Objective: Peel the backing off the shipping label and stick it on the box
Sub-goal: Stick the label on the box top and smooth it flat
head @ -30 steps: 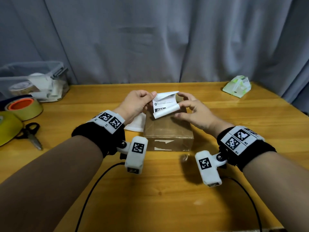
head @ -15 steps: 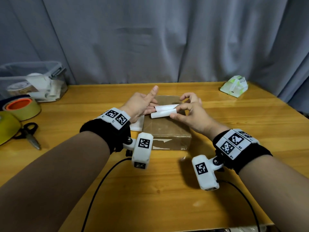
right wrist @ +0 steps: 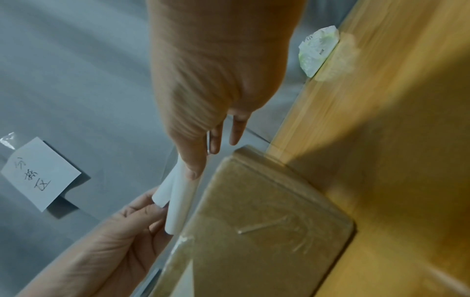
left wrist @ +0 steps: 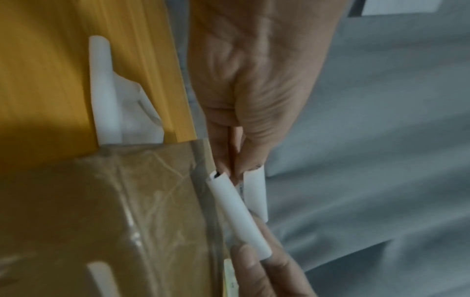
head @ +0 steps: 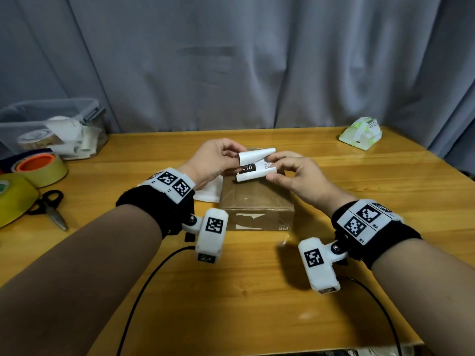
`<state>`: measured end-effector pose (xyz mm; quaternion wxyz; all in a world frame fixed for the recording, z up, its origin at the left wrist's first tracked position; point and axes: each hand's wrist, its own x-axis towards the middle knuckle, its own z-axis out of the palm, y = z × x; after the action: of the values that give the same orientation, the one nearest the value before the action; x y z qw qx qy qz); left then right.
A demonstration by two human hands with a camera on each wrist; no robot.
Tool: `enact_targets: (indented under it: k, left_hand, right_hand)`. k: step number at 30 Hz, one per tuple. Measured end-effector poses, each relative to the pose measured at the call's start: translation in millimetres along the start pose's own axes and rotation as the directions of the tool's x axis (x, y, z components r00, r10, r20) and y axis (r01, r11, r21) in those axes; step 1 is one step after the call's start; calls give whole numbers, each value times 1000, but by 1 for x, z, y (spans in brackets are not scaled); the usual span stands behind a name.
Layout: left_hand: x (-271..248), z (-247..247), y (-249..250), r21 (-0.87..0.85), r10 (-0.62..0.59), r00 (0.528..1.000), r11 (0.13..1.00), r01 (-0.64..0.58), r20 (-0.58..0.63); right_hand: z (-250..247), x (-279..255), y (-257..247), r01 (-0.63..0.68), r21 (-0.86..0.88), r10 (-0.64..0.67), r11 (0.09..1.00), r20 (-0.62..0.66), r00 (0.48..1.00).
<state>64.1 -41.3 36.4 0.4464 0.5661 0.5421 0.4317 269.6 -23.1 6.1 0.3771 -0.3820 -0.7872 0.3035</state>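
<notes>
At centre frame, our left hand (head: 216,160) and right hand (head: 295,176) each pinch an end of the curled shipping label (head: 257,167) just above the box (head: 254,199). Half a second ago it was rolled shut; now its print shows, ready for peeling.

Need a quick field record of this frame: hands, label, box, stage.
left hand: pinches the label's left end
right hand: pinches the label's right end
shipping label: curled at both long edges, print facing up, held above the box
box: brown, taped, on the wooden table
stage: label not yet stuck on; backing state unclear
</notes>
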Motion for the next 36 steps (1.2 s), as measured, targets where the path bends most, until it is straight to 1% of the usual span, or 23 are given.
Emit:
enact_targets:
  k: [3,6,9,11,18,21,23,28,33,36]
  left_hand:
    - [2,2,1,124,86,991,990,-73,-103]
    - [8,4,-2,183,123,974,979,-88,-188]
    - [17,8,-7,151,93,977,986,-64,-190]
    - [23,10,-11,124,71,979,991,-48,-189]
    - [36,11,-19,190,29,982,982,7,-185]
    - [37,10,-22,175,8,981,984,27,-194]
    - [37,10,-25,176,6,980,984,30,-201]
    - [36,14,-31,179,-9,976,983,49,-216]
    - [35,16,-31,193,27,974,981,18,-227]
    - [39,15,-39,236,45,972,972,11,-231]
  right_hand:
    - [0,0,0,11,8,-11,1000,13,1000]
    - [1,-1,0,8,-38,-7,999,29,1000]
    - [2,-3,1,-17,-112,21,994,36,999]
    - [3,-4,3,-52,-123,57,991,37,998]
    - [8,-8,-7,-74,-59,77,996,47,996]
    - [10,-6,-5,-89,-22,90,996,52,995]
    - [11,-4,-3,-98,-12,98,995,44,994]
    - [10,-5,-3,-150,99,145,984,56,988]
    - [10,-5,1,-162,105,157,981,57,986]
    - [11,-6,0,-149,105,144,983,57,988]
